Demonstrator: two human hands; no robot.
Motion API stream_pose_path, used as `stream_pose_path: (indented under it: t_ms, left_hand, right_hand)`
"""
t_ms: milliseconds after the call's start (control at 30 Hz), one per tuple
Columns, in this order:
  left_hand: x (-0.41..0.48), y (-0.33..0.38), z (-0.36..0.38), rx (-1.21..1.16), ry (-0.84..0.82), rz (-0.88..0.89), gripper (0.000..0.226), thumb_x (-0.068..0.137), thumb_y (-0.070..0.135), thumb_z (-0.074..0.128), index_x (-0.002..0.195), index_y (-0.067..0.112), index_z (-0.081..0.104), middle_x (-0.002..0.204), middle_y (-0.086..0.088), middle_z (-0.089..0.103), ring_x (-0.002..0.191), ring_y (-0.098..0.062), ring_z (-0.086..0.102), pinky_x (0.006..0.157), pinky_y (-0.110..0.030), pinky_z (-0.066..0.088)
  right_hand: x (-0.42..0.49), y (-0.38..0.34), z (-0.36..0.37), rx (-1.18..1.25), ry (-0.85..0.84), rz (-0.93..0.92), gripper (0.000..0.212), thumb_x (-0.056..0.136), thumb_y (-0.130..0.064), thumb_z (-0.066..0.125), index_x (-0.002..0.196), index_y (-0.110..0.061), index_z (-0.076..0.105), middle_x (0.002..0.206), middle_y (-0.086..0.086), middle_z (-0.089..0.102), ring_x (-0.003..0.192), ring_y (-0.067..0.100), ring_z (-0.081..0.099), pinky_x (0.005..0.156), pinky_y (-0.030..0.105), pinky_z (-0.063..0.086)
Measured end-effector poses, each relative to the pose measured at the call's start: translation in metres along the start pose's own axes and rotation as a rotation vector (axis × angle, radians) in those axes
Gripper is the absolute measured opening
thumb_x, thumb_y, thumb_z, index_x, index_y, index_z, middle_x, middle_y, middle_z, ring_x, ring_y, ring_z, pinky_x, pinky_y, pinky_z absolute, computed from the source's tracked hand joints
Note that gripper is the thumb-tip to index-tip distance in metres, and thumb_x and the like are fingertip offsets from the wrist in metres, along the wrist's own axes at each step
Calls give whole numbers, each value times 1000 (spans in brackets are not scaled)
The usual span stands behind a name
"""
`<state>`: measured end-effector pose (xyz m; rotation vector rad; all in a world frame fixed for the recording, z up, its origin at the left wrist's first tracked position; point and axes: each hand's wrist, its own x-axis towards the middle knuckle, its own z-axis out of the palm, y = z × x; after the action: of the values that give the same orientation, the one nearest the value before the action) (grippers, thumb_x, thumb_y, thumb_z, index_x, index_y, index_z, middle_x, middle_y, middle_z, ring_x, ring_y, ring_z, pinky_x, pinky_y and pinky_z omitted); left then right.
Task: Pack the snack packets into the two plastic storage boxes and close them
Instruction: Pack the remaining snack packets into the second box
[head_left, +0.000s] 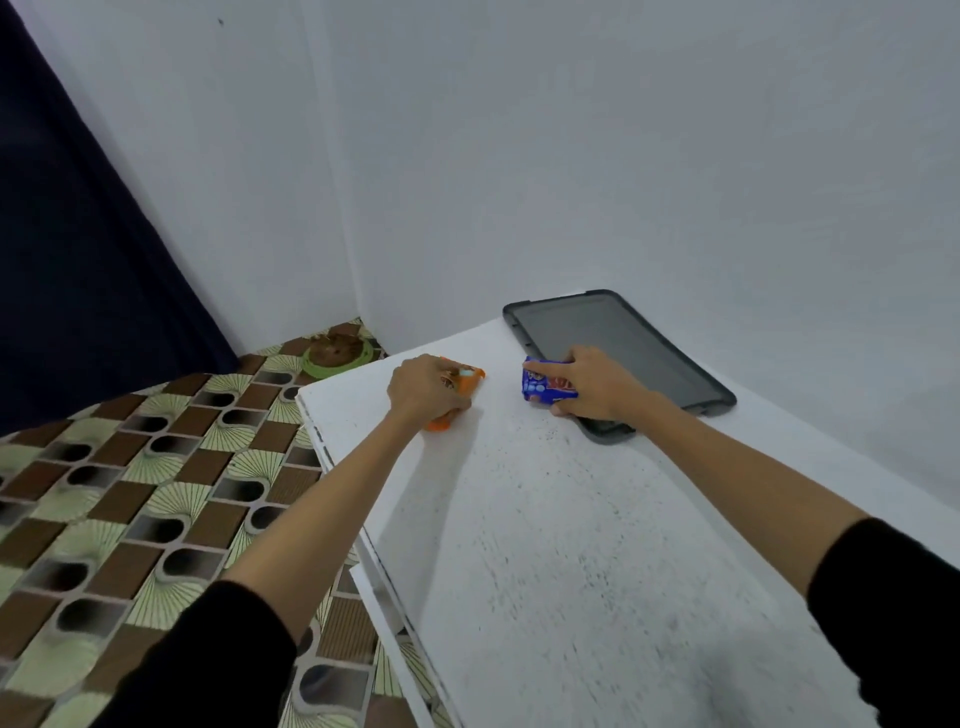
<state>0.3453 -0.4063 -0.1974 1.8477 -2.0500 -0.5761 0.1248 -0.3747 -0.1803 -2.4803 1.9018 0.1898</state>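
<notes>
Packets in both hands, one each. Left hand (423, 387) is palm down on the far-left part of the white table (545, 519), fingers curled round an orange snack packet (470, 382). The packet sticks out past the fingers on the far side, and a bit of orange shows under the heel of the hand. Cannot tell whether the packet is lifted or still on the table top.

Right hand (597, 387) is to the right of it, apart from the left hand. It grips a blue snack packet (540, 389) with red lettering: index finger laid along the top edge, thumb underneath, other fingers curled behind. The blue packet's free end points left, towards the orange one, with a bare gap of table between them.

A dark grey flat lid (623, 343) with a translucent middle lies flat on the far-right part of the table, near the wall (623, 156). The right hand and wrist cover its near-left corner.

Both forearms are bare, with black sleeves (208, 665) at the near edge of the view.

Left of the table is a patterned floor (130, 493) in brown and pale green. A green ring-shaped object (358, 358) with something brown inside sits in the far corner. A dark blue curtain (78, 260) hangs at far left.
</notes>
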Motion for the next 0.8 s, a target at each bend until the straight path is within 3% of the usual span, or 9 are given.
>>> stream_pose_path:
  t_ms: [267,400,600,800]
  left_hand:
    - [-43,48,-27,-67,-14,195,53,74,31,74,124,29,57,126,-3,57,110,-21,53,78,-27,41]
    - [-78,93,-40,-82,-22,349,51,70,28,76,118,34,61,118,1,62,90,-10,49,71,-24,39]
    - [-147,170,-49,-94,-79,644,52,68,21,77,116,36,63,98,6,59,86,-8,52,66,-19,43]
    - [-229,233,-36,-149,-218,937,54,65,24,82,109,43,58,118,3,61,103,-12,57,86,-27,49]
  right_hand:
    - [-79,23,-40,-35,88,110,66,85,-48,57,142,-46,23,122,11,44,114,26,44,80,31,41]
    - [-143,38,-72,8,139,205,68,82,-50,59,140,-49,24,120,9,45,109,25,47,75,30,38]
    - [-260,50,-107,49,200,364,71,80,-51,62,141,-48,24,118,6,48,97,18,48,70,28,34]
    - [-398,53,-116,69,175,521,75,77,-51,66,139,-49,25,108,-1,46,90,11,41,67,26,34]
